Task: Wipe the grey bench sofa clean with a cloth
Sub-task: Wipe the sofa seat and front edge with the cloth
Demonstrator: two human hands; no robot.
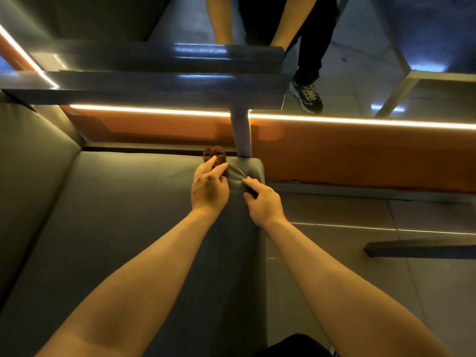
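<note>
OK, nearest: both bare forearms reach out over the seat of the grey bench sofa [123,215], with tiled floor [347,279] to the right of it. The right hand [264,202] sits at the seat's far right corner, fingers curled onto the cover and pinching it, with creases fanning out from the fingertips. The left hand [210,188] is just beside it, fingers fairly straight and laid on the brown cloth [215,155], pressing it down. I can't tell whether the thumb grips underneath. The cloth is bunched small at the seat's back edge, close to the grey post [241,132] and right by the dark gap along the wall. Behind are an orange panel [360,155] and a light strip [360,121], then a mirrored surface [360,60] showing legs and a shoe. Risks, as a judgement: a wadded cloth covers little, so the corner may get skipped. A push forward could shove it into the gap. Puckered cover under the right hand could hide dirt in the folds. Most of the seat looks left to do.
</note>
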